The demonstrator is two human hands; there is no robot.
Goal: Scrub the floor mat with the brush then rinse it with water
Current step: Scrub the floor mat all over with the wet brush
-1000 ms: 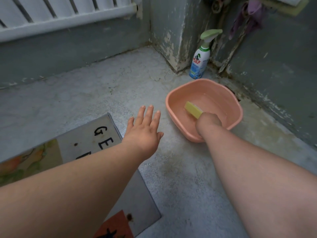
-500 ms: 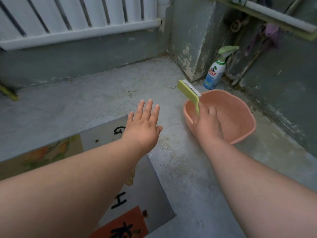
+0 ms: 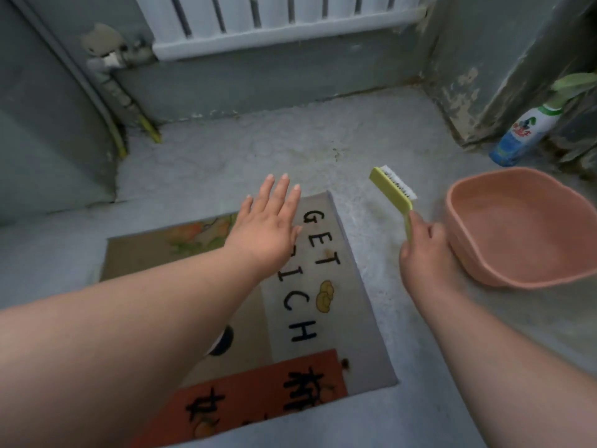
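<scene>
Lifted out of the round pink plastic basin [image 3: 517, 227], the yellow-green brush [image 3: 392, 194], gripped tight by the right hand [image 3: 423, 250], now heads toward the grey printed floor mat [image 3: 323, 286] under the flat, empty left hand [image 3: 268, 227], so scrubbing probably comes next.

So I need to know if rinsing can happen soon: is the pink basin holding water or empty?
Holding water: the pink basin sits upright on the floor, and a shallow clear layer covers its bottom.
</scene>
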